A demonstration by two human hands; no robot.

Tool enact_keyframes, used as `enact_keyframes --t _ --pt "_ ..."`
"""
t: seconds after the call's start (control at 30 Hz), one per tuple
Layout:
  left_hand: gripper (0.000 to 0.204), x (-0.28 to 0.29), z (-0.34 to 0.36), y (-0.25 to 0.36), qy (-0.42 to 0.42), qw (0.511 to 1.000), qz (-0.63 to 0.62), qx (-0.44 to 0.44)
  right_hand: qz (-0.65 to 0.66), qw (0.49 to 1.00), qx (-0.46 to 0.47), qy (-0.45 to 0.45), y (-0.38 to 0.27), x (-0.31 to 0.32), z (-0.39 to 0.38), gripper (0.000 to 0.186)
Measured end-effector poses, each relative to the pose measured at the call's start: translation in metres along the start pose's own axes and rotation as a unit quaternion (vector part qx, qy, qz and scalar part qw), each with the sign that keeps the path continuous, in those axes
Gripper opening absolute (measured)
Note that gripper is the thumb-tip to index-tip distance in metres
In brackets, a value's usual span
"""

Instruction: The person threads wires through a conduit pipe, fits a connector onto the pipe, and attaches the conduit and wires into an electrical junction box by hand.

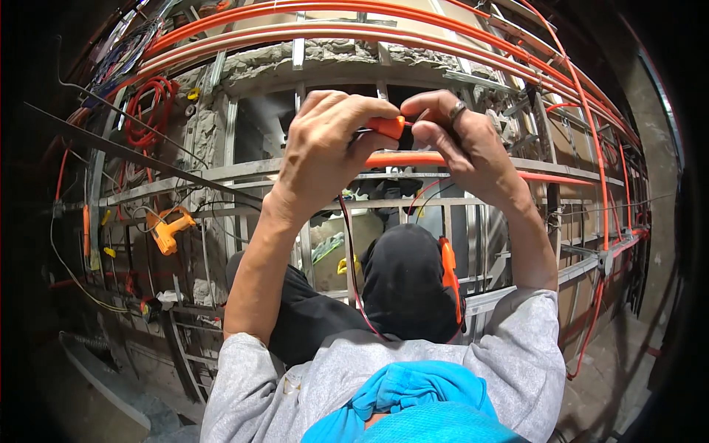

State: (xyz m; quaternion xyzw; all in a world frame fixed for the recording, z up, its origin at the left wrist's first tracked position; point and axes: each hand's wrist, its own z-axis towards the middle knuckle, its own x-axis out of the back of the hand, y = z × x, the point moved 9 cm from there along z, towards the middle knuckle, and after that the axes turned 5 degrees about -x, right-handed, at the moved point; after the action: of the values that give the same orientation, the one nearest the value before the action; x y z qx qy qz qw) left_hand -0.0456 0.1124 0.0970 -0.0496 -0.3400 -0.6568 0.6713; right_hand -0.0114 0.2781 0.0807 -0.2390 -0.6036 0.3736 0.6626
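Raised in front of my chest, my left hand (321, 140) is closed around a short orange tube-like piece (389, 128), its end facing right. My right hand (465, 140) pinches close to that end, on what looks like a thin red wire; the fingers hide most of it. Below my left hand a dark and red wire pair (348, 244) hangs down toward my lap. Behind both hands an orange conduit (406, 159) runs crosswise. Beside my knee is an orange-handled tool (449, 269), its kind unclear.
Metal framing (244, 171) spans the space before me. Long orange conduits (354, 9) run overhead. A yellow power drill (170, 229) hangs at left, below a red cable coil (151, 111). A dark slanting strip (140, 153) crosses the left side. Another orange conduit (594, 133) rises at right.
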Motion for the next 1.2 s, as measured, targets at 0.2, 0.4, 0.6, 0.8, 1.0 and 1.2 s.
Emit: enact_keyframes --t 0.2,0.4,0.6,0.8,1.0,1.2 --pt "0.037 -0.002 -0.001 0.003 0.010 0.999 -0.019 -0.036 0.129 0.991 0.023 0.000 -0.007 -0.018 0.019 0.028" --pt "0.043 0.063 0.001 0.007 -0.007 0.998 0.006 0.056 0.174 0.981 -0.009 -0.090 -0.038 -0.016 0.023 0.030" --pt "0.022 0.243 -0.106 0.024 0.294 0.923 0.140 0.207 0.249 0.950 0.026 -0.189 -0.058 0.003 0.014 0.037" --pt "0.026 0.314 -0.288 0.007 0.470 0.795 0.165 0.346 0.267 0.911 -0.065 -0.308 -0.036 -0.044 0.014 0.039" --pt "0.023 0.345 -0.379 -0.016 0.548 0.731 0.166 0.370 0.202 0.913 -0.110 -0.337 -0.017 -0.053 0.015 0.042" --pt "0.014 0.346 -0.383 -0.066 0.478 0.786 0.049 0.390 0.110 0.934 -0.138 -0.310 -0.009 -0.024 0.021 0.047"
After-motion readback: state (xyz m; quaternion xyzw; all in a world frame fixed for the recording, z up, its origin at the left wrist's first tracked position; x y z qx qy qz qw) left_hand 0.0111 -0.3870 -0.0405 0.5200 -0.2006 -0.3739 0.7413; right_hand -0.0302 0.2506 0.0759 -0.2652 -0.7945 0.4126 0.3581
